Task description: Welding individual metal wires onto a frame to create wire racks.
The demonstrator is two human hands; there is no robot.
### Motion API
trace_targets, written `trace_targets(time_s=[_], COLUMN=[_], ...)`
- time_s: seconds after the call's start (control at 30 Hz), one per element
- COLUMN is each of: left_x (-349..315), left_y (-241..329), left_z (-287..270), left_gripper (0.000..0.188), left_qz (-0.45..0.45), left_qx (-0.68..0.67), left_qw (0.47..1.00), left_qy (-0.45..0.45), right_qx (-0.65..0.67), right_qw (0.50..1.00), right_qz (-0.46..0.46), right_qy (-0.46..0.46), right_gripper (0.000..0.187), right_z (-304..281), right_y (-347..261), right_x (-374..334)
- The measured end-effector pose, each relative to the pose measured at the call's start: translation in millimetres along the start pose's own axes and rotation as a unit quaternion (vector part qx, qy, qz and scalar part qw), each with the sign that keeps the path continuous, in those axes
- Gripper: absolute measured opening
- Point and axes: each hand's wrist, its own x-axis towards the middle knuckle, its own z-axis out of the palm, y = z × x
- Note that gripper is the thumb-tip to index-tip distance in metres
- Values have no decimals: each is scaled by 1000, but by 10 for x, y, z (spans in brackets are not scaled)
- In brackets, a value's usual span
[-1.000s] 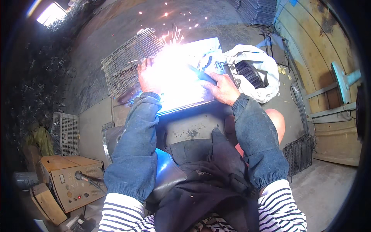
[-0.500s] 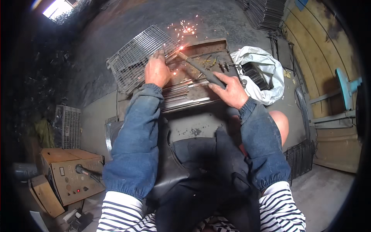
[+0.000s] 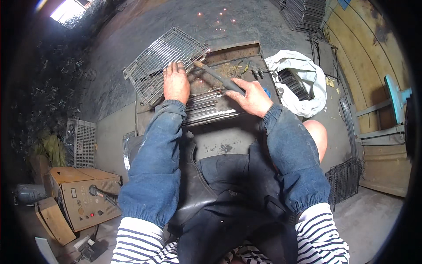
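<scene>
My right hand [image 3: 252, 97] is closed round the dark handle of a welding torch [image 3: 218, 77]. The copper-coloured nozzle points up and left, close to the right edge of a wire mesh panel [image 3: 154, 56]. My left hand [image 3: 176, 84] lies with fingers stretched out on the near right part of that panel, holding nothing in its grasp. Under both is a low metal worktable [image 3: 226, 55]. Several thin metal rods [image 3: 206, 110] lie in a row along its near side, below my hands. Whatever lies under my left palm is hidden.
A white sack [image 3: 317, 70] of dark metal parts stands right of the worktable. The welding machine [image 3: 90, 198], its red light lit, is at lower left. Stacked mesh panels [image 3: 301, 15] sit far right. Small tools [image 3: 259, 72] lie on the table; a few sparks glow beyond it.
The bright arc at the torch tip is gone, and the spark shower has thinned to scattered dots. The torch has shifted slightly left and down; my left fingers now lie straighter.
</scene>
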Motion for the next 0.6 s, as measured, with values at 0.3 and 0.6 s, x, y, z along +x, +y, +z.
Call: trace_targets(time_s=[0.3, 0.6], left_x=[7, -35], left_y=[13, 26], left_z=[-26, -95], left_gripper=[52, 51], left_qz=[-6, 27], left_qx=[0, 44], left_qw=[1000, 998], left_qy=[-11, -36], right_qx=[33, 51], right_qw=[997, 993], right_qz=[-63, -102], right_qy=[22, 34], right_gripper=[38, 32], right_z=[69, 97], right_y=[-1, 22], right_x=[25, 52])
